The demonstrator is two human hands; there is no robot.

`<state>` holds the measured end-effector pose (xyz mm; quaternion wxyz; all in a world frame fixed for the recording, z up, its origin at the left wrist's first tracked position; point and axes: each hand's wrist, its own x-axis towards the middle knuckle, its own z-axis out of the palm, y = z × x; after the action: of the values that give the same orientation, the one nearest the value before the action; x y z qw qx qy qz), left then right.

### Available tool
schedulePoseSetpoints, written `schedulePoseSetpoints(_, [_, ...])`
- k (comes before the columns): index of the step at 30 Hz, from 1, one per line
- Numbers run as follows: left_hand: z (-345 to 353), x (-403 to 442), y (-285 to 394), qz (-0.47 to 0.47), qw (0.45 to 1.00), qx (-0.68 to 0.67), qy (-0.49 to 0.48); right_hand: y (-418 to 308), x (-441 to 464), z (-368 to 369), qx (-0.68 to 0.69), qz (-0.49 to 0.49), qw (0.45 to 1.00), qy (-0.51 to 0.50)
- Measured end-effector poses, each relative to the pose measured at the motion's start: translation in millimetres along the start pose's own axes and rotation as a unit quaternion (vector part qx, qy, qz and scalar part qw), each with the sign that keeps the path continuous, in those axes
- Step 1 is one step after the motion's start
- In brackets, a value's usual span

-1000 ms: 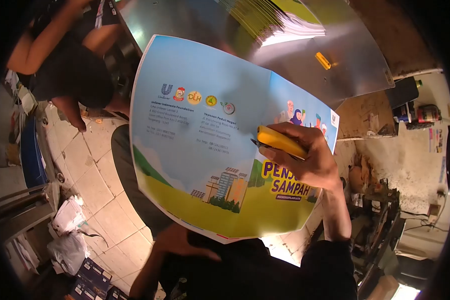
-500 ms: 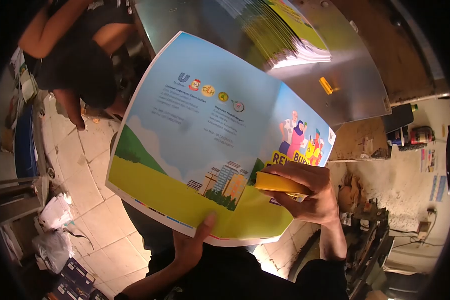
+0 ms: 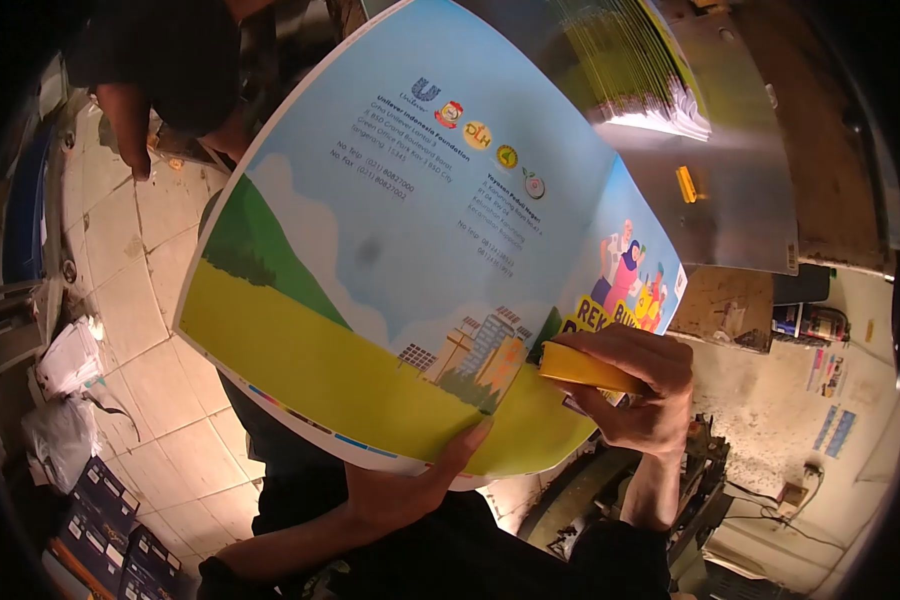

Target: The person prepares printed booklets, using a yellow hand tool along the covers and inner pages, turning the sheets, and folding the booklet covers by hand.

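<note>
While the metal table (image 3: 740, 215) takes up the upper rt of the frame, w/ a stack of booklets (image 3: 640, 60) on it, the open booklet (image 3: 400, 270) is mid-frame, tilted, outer side up. My L hand (image 3: 395, 495) pinches its bottom edge, thumb on top, fingers hidden; my R hand (image 3: 645, 395), rt of centre, grips a yellow tool (image 3: 590, 370), prob. a stapler. Small yellow piece (image 3: 686, 185), upper rt. If my L thumb slips, pages cd shift; a squeeze off-line cd mark the cover.

The booklet (image 3: 430, 260) has turned clockwise (left hand (image 3: 398, 494) now pinching it).
</note>
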<state>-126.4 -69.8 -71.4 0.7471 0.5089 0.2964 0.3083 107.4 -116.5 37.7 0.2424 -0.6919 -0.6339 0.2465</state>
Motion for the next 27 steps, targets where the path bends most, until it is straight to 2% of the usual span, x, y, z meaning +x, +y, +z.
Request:
schedulePoseSetpoints(4, [3.0,2.5,4.6,0.020,0.999,0.006,0.037,-6.7,5.1,-2.5,-0.038,-0.004,0.999,-0.013])
schedulePoseSetpoints(7, [-0.4,0.2,1.7,0.060,0.988,0.141,0.000,-12.6,9.9,-2.2,-0.047,0.014,0.999,-0.016])
schedulePoseSetpoints(9, [1.7,1.5,9.6,-0.009,1.000,-0.007,-0.007,-12.5,11.5,-2.5,-0.051,0.010,0.998,-0.022])
schedulePoseSetpoints(10, [-0.3,0.1,8.0,-0.010,1.000,-0.008,-0.006,-12.5,11.8,-2.7,-0.055,0.007,0.998,-0.025])
schedulePoseSetpoints(11, [-4.4,-2.9,5.3,-0.006,0.995,0.088,-0.042,-11.6,11.1,-1.9,-0.055,0.008,0.998,-0.026])
schedulePoseSetpoints(13, [-6.3,-4.6,3.4,-0.002,0.980,0.181,-0.080,-7.5,8.1,1.5,-0.022,0.033,0.999,-0.007])
schedulePoseSetpoints(16, [-4.9,-4.6,7.4,0.010,0.980,0.187,-0.068,-5.9,0.6,5.4,-0.050,0.028,0.998,0.007])
schedulePoseSetpoints(17, [-2.0,-2.8,9.7,-0.002,0.994,0.102,-0.045,-5.9,-2.9,9.5,-0.049,0.029,0.998,0.008])
schedulePoseSetpoints(18, [-0.6,-1.3,11.6,-0.014,1.000,0.017,-0.022,-6.4,-6.3,15.4,-0.103,-0.015,0.994,0.028])
schedulePoseSetpoints(21, [-2.2,1.2,14.6,0.012,0.997,0.072,-0.026,-1.3,-12.0,21.7,-0.155,-0.067,0.984,0.051])
schedulePoseSetpoints(24, [-1.6,3.8,16.0,0.040,0.994,0.097,0.000,-3.1,-11.0,17.7,-0.161,-0.053,0.984,0.048])
schedulePoseSetpoints(25, [-1.1,4.7,17.2,0.045,0.994,0.101,-0.004,0.4,-7.5,16.7,-0.081,-0.020,0.996,0.044])
schedulePoseSetpoints(26, [-0.1,5.3,18.7,0.008,0.998,0.052,0.017,2.9,-6.5,16.6,0.000,0.011,0.999,0.039])
schedulePoseSetpoints(27, [0.9,6.4,19.5,-0.028,0.999,0.002,0.039,5.0,-11.3,22.9,0.112,0.071,0.988,0.075])
